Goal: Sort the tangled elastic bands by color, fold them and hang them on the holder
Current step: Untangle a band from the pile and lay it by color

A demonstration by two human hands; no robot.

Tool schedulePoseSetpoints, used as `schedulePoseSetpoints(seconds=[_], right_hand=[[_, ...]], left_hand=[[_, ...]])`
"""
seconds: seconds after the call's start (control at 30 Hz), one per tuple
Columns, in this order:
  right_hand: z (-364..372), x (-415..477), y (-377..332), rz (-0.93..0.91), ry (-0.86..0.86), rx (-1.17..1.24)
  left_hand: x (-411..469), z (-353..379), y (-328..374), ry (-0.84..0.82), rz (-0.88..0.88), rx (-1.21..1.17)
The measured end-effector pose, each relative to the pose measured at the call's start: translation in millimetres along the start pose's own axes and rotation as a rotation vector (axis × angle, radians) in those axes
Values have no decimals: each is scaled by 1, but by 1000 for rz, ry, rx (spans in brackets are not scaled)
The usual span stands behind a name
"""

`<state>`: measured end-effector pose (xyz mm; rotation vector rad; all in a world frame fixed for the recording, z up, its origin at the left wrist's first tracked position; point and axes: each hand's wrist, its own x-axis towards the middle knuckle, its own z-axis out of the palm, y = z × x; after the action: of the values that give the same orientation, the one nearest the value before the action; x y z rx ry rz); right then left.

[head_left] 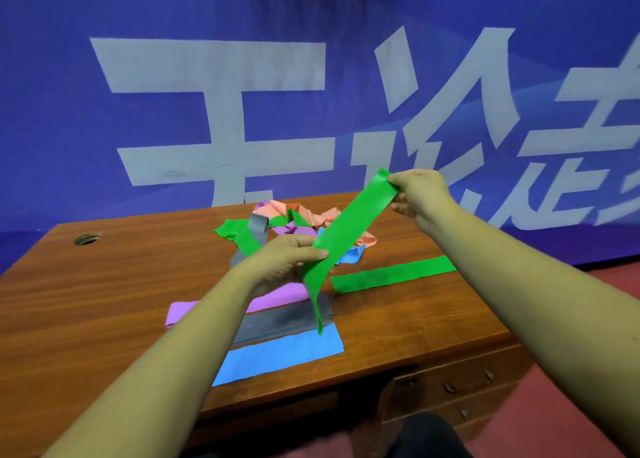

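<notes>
While the right hand (pixel 422 197) pinches the upper end of a green band (pixel 349 229) and the left hand (pixel 287 256) pinches it lower down, both grips are closed on that one strip. It runs taut and slanted in the air between them, above the surface (pixel 104 284), and its free tail hangs twisted below the left hand. The tail's tip hangs in front of the gray band (pixel 277 320) and blue band (pixel 277 353), which lie sorted beside a purple band (pixel 194 310). I cannot tell whether it touches them. A sweep of that tail could drag those flat strips out of line. Another green strip (pixel 391 274) lies flat to the right, presumably where this one belongs. The tangled pile (pixel 294 220) sits just behind the left hand, with a second green length looping out of it close to the wrist. A careless pull might snag that loop and haul the heap forward over the sorted rows. Because the band is elastic and under tension, a slipping pinch at either end would likely let it snap toward the other hand and lose the fold. The twist in the tail may also be folded in if it is not smoothed first. No holder is in view, so the hanging step looks some way off.
</notes>
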<state>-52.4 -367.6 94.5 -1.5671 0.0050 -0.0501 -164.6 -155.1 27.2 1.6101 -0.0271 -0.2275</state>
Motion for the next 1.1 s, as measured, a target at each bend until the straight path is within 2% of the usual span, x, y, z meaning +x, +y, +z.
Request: schedulePoseSetpoints(seconds=[0.13,0.3,0.43,0.67,0.9,1.1], right_hand=[[-41,16,45,119,151,5],[-77,21,94,180,245,-36],[-97,27,117,159,258,-71],[-131,47,149,112,255,-272],[-138,78,170,58,289,-493],[-139,85,189,19,232,-717]], left_hand=[[7,1,-11,-28,-68,30],[19,2,-27,-51,-159,62],[37,4,-44,79,-181,60],[72,15,-67,318,-110,394],[99,24,-79,389,-75,719],[106,33,-89,390,-72,921]])
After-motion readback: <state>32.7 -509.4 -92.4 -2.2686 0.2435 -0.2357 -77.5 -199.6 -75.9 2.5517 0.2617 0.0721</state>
